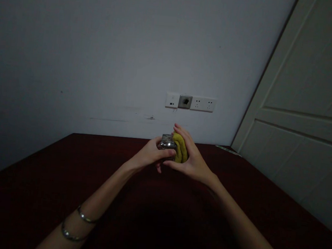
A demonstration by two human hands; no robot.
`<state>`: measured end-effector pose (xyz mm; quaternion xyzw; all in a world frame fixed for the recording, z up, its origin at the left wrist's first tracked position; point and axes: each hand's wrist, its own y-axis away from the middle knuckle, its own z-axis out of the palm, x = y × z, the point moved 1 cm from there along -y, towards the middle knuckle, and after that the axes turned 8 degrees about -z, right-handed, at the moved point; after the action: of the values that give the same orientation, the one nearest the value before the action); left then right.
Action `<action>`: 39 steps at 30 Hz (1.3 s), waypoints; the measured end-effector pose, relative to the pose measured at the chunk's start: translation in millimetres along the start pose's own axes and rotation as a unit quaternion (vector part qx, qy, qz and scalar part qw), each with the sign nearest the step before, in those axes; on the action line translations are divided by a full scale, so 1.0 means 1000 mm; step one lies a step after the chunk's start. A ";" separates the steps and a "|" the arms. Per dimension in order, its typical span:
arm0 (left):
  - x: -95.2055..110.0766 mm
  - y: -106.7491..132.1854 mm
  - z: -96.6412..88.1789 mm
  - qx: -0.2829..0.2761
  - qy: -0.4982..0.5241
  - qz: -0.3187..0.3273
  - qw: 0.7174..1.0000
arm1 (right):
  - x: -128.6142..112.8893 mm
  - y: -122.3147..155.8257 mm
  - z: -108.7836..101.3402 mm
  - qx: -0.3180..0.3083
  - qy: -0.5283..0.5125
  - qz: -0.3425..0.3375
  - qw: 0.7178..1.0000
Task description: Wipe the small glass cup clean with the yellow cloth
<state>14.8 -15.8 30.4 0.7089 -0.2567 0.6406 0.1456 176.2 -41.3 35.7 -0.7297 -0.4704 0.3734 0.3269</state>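
My left hand (pixel 153 153) is closed around a small shiny object (pixel 168 143), silvery and reflective, perhaps glass or metal; its exact kind I cannot make out. The thumb lies across its near side. In my right hand (pixel 193 160) is a folded yellow-green cloth (pixel 180 147), gripped between the thumb below and the fingers above. The cloth presses against the right side of the shiny object. Both hands are held together above the dark red tabletop, and part of the object is hidden by the left fingers and the cloth.
A dark red table (pixel 91 180) spreads beneath my arms up to a pale wall (pixel 117 50). Sockets (pixel 202 104) and a grey wall plate (pixel 185 101) sit low on the wall. A panelled white door (pixel 308 94) stands at the right, with a thin flat strip (pixel 228 150) near the table's back right corner.
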 end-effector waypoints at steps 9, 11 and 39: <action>-0.003 -0.001 -0.005 -0.051 0.027 0.014 0.998 | 0.008 0.005 -0.002 0.031 -0.050 0.065 0.996; -0.005 -0.001 -0.007 -0.067 0.023 0.015 0.997 | 0.010 0.006 -0.002 0.047 -0.074 0.093 0.992; -0.005 0.000 -0.002 0.131 -0.230 0.148 0.953 | -0.007 -0.003 0.011 -0.046 0.080 -0.058 0.994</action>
<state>12.4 -14.0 25.4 0.8038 -0.2995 0.5026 -0.1078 163.7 -45.6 34.8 -0.7428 -0.5010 0.2723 0.3508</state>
